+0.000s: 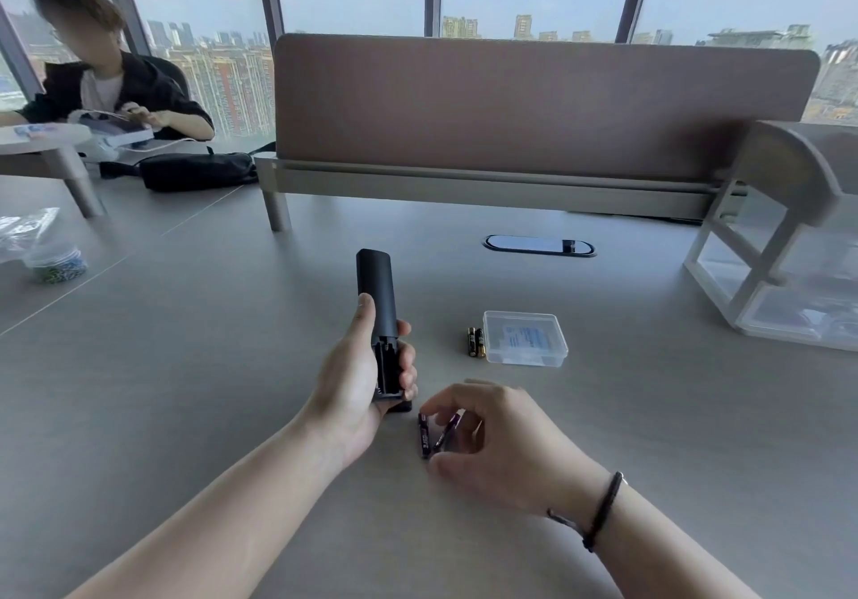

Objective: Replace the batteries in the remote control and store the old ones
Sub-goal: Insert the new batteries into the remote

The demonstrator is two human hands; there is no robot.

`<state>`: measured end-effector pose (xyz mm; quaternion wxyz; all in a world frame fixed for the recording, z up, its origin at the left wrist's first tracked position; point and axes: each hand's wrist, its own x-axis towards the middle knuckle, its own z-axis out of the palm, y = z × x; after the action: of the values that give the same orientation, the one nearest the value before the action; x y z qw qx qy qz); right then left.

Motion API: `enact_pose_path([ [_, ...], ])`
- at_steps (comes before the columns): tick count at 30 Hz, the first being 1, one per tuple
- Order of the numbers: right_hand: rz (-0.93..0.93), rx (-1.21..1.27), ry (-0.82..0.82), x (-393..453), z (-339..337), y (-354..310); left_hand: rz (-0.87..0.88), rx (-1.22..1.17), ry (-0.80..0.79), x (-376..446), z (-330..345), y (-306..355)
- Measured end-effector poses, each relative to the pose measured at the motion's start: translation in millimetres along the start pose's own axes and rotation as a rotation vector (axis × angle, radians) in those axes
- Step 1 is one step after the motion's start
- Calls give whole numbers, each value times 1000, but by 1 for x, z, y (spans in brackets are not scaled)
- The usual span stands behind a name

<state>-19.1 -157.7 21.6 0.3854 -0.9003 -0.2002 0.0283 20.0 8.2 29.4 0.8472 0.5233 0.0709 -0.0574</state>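
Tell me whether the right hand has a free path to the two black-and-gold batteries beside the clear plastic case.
Probably yes. The right hand hovers over the two purple batteries, and the desk between it and the black-and-gold batteries left of the clear plastic case shows nothing lying across. The left hand holds the remote off to the side.

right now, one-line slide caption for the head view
Left hand holds the remote, battery bay open and empty; right hand reaches two purple batteries on the desk.
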Motion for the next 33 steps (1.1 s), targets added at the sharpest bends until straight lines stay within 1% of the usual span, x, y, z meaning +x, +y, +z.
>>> enact_pose_path([
  [4, -35, 25, 93, 2, -2, 3, -4, 6, -15, 0, 0, -1],
  [6, -40, 16, 176, 4, -1, 5, -2, 10, -15, 0, -1, -1],
  [8, -11, -18, 288, 7, -1, 10, 2, 9, -14, 0, -2, -1],
  [10, 38, -86, 348, 10, -4, 16, 5, 6, -19, 1, -1, -1],
  [14, 83, -210, 322, 12, -5, 28, 13, -6, -28, 0, 0, -1],
  [22, 78, -377, 222, 27, 1, 23, 20, -18, -24, -1, 0, 0],
  [26, 126, -462, 220, 37, 4, 25, 16, -14, -24, -3, 2, 1],
  [30, 156, -448, 265, 51, 6, 26, 16, -6, -24, -4, 2, 1],
  [33, 219, -479, 260, 58, 6, 25, 18, 0, -20, -3, 1, 1],
])
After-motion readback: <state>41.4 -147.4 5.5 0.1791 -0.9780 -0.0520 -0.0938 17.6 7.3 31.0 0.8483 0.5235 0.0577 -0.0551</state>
